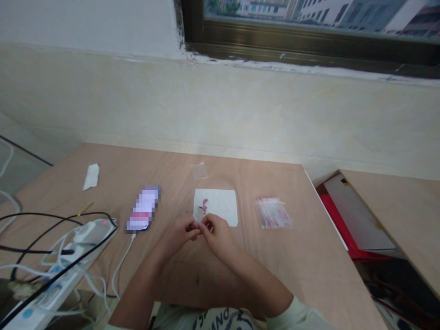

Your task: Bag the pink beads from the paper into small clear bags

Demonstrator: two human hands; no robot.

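Left hand (181, 231) and right hand (217, 233) meet, fingers curled, grip unclear, just short of pink bits (205, 202) on paper (224, 206).

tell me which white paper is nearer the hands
The larger white sheet, which the right hand partly overlaps in view; the other, smaller scrap lies well left of the phone.

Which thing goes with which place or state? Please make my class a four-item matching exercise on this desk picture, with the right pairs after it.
Things
1. smartphone
2. stack of plastic bags
3. power strip
4. pinkish-red pieces

Places or states
A. lying on the white sheet
B. showing a red light
C. right of the white sheet
D. between power strip and white sheet

Pairs: 1-D, 2-C, 3-B, 4-A
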